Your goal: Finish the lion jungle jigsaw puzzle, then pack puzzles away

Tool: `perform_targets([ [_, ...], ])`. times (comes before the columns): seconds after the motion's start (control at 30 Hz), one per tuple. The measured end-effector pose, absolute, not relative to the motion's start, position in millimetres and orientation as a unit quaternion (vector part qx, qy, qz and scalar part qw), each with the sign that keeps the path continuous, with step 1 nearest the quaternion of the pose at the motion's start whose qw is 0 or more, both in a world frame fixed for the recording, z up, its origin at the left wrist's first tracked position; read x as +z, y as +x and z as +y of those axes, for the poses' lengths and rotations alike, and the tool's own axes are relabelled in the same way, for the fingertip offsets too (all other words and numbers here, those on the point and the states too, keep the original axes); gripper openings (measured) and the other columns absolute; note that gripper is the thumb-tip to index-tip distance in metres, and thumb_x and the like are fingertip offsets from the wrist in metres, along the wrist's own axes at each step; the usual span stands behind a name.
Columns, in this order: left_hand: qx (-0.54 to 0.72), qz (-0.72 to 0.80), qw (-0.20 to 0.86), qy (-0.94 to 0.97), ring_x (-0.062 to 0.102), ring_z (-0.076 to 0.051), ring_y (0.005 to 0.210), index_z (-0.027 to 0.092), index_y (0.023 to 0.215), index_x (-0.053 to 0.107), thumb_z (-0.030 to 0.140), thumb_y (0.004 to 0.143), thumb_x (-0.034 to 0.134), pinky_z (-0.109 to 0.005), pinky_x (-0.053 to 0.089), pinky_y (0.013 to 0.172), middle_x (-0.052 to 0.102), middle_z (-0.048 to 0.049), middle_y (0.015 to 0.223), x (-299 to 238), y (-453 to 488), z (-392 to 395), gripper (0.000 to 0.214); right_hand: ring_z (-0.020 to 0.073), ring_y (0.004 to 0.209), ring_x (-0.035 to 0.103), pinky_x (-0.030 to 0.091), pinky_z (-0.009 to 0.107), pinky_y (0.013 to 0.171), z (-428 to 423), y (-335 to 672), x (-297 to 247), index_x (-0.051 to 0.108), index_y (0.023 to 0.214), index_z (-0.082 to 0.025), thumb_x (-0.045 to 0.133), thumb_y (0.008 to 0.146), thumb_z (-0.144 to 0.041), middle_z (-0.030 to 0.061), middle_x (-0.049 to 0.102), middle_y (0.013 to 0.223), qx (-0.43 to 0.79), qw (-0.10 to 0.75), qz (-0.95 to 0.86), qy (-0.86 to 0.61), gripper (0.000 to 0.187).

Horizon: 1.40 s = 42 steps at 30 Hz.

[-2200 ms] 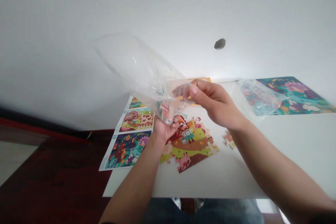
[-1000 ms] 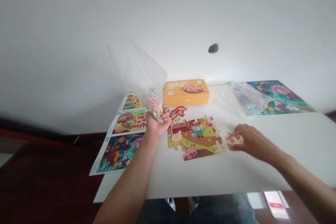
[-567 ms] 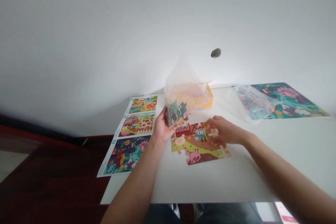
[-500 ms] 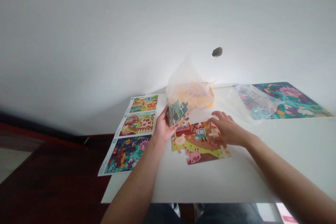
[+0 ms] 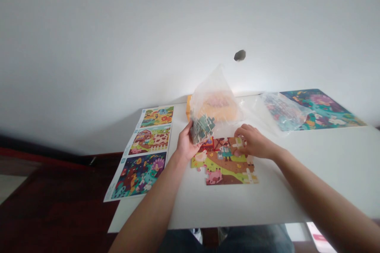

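Note:
My left hand [image 5: 187, 144] is closed around a clear plastic bag [image 5: 215, 87] that stands up, with several green-backed puzzle pieces [image 5: 204, 128] bunched in its lower part. On the table below lies a partly joined farm jigsaw puzzle [image 5: 225, 168], showing a pink pig, a hen and a farmer. My right hand [image 5: 252, 141] is at the puzzle's upper right edge, thumb and fingers pinched on a puzzle piece [image 5: 237, 142] with a white fence post. The fingers partly cover that piece, and whether it is joined to its neighbours I cannot tell.
A picture sheet [image 5: 139, 154] with three scenes lies at the table's left edge. Behind the bag sits a yellow box [image 5: 188, 106]. To the right, another plastic bag [image 5: 285, 112] overlaps a dark forest picture [image 5: 329, 112]. The wall [image 5: 118, 47] stands behind the white table [image 5: 297, 182].
My right hand's fingers have closed in on the piece at the puzzle's upper right. My left hand still holds the bag. The view has shifted slightly.

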<state>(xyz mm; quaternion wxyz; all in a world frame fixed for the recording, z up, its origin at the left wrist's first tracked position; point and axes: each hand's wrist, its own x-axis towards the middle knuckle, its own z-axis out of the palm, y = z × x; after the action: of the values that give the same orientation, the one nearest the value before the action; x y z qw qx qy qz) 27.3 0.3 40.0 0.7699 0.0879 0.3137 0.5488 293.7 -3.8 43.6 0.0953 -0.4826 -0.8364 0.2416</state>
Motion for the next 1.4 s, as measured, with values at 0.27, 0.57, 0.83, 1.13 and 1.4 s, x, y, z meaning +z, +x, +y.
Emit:
perform_targets([
  [0.27, 0.552, 0.321, 0.765, 0.08, 0.072, -0.02, 0.06, 0.011, 0.098, 0.068, 0.028, 0.096, 0.049, -0.026, 0.055, 0.044, 0.076, -0.0084, 0.079, 38, 26, 1, 0.025, 0.0147, 0.064, 0.054, 0.039, 0.025, 0.058, -3, 293, 41, 0.059, 0.082, -0.019, 0.064, 0.08, -0.042, -0.0021, 0.062, 0.07, 0.373, 0.214, -0.743, -0.513, 0.023],
  [0.57, 0.547, 0.319, 0.77, 0.076, 0.074, -0.023, 0.069, 0.012, 0.105, 0.068, 0.028, 0.094, 0.051, -0.031, 0.06, 0.055, 0.077, -0.0094, 0.086, 35, 25, 1, 0.026, 0.0191, 0.076, 0.06, 0.045, 0.028, 0.069, -5, 286, 38, 0.064, 0.092, -0.019, 0.057, 0.085, -0.037, 0.0037, 0.068, 0.085, 0.296, 0.26, -0.765, -0.509, 0.021],
  [0.83, 0.551, 0.32, 0.766, 0.088, 0.074, -0.023, 0.07, 0.012, 0.102, 0.068, 0.028, 0.093, 0.053, -0.031, 0.059, 0.053, 0.077, -0.0088, 0.087, 34, 26, 2, 0.023, 0.0211, 0.079, 0.064, 0.049, 0.032, 0.073, -8, 289, 36, 0.06, 0.099, -0.018, 0.058, 0.087, -0.043, 0.0059, 0.071, 0.09, 0.385, 0.349, -0.688, -0.507, 0.028],
  [1.13, 0.554, 0.329, 0.76, 0.084, 0.073, -0.021, 0.064, 0.012, 0.103, 0.067, 0.027, 0.094, 0.053, -0.028, 0.057, 0.047, 0.077, -0.0085, 0.085, 34, 26, 1, 0.023, 0.0296, 0.107, 0.053, 0.039, 0.043, 0.092, -16, 258, 30, 0.053, 0.113, -0.018, 0.054, 0.09, -0.033, 0.0147, 0.062, 0.115, 0.186, 0.195, -0.851, -0.45, 0.028],
  [1.4, 0.557, 0.325, 0.76, 0.079, 0.072, -0.02, 0.06, 0.012, 0.097, 0.067, 0.027, 0.095, 0.051, -0.026, 0.055, 0.044, 0.076, -0.0069, 0.08, 38, 27, 1, 0.022, 0.0274, 0.098, 0.054, 0.041, 0.04, 0.085, -7, 259, 26, 0.056, 0.103, -0.02, 0.062, 0.086, -0.037, 0.0107, 0.061, 0.104, 0.186, 0.205, -0.858, -0.433, 0.024],
])
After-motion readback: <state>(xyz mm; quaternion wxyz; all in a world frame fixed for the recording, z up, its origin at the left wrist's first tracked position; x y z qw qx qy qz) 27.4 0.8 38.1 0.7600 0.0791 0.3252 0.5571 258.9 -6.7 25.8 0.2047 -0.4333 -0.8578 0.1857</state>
